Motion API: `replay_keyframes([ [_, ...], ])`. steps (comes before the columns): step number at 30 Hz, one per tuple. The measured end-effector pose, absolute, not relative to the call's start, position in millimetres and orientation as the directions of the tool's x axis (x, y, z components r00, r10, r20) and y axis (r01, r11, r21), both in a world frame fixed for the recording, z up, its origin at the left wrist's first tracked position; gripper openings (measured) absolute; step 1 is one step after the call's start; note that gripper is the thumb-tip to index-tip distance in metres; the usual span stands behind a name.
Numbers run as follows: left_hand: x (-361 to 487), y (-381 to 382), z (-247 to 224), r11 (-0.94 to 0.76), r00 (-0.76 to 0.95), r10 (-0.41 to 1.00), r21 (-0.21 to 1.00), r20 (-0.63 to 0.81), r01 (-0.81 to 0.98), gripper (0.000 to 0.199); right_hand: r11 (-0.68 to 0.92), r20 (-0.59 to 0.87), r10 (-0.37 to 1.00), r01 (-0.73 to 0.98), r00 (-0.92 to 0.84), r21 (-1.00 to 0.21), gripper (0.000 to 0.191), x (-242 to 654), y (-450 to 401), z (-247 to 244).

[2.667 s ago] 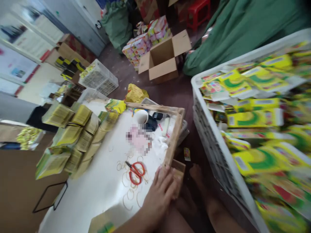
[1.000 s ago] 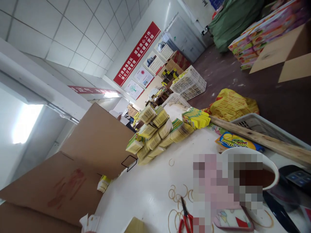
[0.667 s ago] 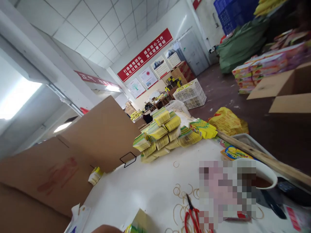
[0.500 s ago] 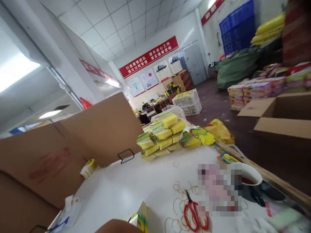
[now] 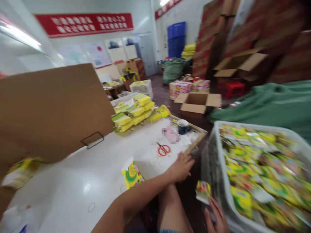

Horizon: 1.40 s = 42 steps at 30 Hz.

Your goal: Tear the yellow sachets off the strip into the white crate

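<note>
My left hand (image 5: 182,166) reaches across my body to the right edge of the white table, fingers apart and nothing visible in them. Low on the right, my right hand (image 5: 217,216) has a small yellow packet bundle (image 5: 203,191) with a white underside at its fingertips, beside the crate's wall. A white plastic crate (image 5: 217,155) is filled with loose yellow packets (image 5: 252,168). Near my left forearm, another yellow packet bundle (image 5: 131,174) sits on the table, its lower part hidden by the arm.
Red-handled scissors (image 5: 164,149) lie among rubber bands, near a mug (image 5: 182,124). Stacked yellow bundles (image 5: 136,111) stand at the table's far end. A cardboard sheet (image 5: 53,106) walls the left side. Beyond are an open carton (image 5: 194,105) and a green sack (image 5: 274,103).
The view has swung right and down, bringing the crate, both hands and the bundle at my right hand into sight. Earlier, only a blurred bit of skin showed at the bottom edge.
</note>
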State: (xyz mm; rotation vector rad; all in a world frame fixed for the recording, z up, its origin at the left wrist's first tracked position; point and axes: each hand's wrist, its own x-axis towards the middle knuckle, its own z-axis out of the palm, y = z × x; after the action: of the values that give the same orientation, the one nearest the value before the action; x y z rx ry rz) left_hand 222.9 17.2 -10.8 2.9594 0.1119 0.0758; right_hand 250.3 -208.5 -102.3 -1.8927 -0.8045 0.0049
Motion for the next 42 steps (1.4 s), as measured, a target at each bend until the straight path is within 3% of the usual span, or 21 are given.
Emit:
replay_keyframes([
  [2,212,6,4,-0.958,0.983,0.13,0.273,0.128,0.091,0.064,-0.274,0.341,0.518,0.53,0.784,-0.802,0.045,257,-226,-79],
  [4,196,-3,19,-0.932,0.965,0.181,0.347,0.189,0.106,0.062,-0.312,0.451,0.409,0.586,0.793,-0.748,0.045,284,-236,-53],
  [7,164,-12,37,-0.878,0.928,0.27,0.461,0.257,0.128,0.059,-0.547,0.556,0.235,0.581,0.797,-0.602,0.049,347,-248,-38],
  [9,138,-15,46,-0.856,0.903,0.305,0.502,0.303,0.121,0.056,-0.728,0.482,0.238,0.483,0.843,-0.487,0.05,383,-259,-52],
  [11,108,-16,53,-0.84,0.86,0.36,0.527,0.361,0.13,0.048,-0.828,0.305,0.337,0.434,0.891,-0.354,0.053,404,-274,-78],
  [15,48,-13,65,-0.811,0.738,0.506,0.537,0.446,0.231,0.037,-0.81,0.124,0.51,0.524,0.851,-0.264,0.035,407,-312,-127],
  [20,-4,-10,73,-0.766,0.595,0.616,0.57,0.517,0.298,0.032,-0.747,0.076,0.634,0.635,0.769,-0.198,0.017,404,-336,-146],
  [25,-23,-7,69,-0.72,0.468,0.689,0.592,0.553,0.361,0.03,-0.716,0.106,0.673,0.681,0.732,-0.155,0.023,395,-327,-158],
  [31,-35,-6,39,-0.651,0.436,0.759,0.58,0.484,0.489,0.028,-0.638,0.148,0.741,0.756,0.655,-0.149,0.029,350,-314,-174],
  [37,-30,-11,5,-0.651,0.567,0.756,0.473,0.328,0.594,0.06,-0.582,0.072,0.785,0.772,0.616,-0.257,0.032,302,-308,-173],
  [40,-25,-14,-1,-0.642,0.558,0.765,0.442,0.321,0.626,0.051,-0.598,-0.017,0.791,0.767,0.612,-0.233,0.037,286,-291,-152],
  [42,-23,-15,-1,-0.64,0.551,0.768,0.433,0.327,0.635,0.043,-0.584,-0.001,0.8,0.779,0.6,-0.229,0.044,273,-264,-125],
])
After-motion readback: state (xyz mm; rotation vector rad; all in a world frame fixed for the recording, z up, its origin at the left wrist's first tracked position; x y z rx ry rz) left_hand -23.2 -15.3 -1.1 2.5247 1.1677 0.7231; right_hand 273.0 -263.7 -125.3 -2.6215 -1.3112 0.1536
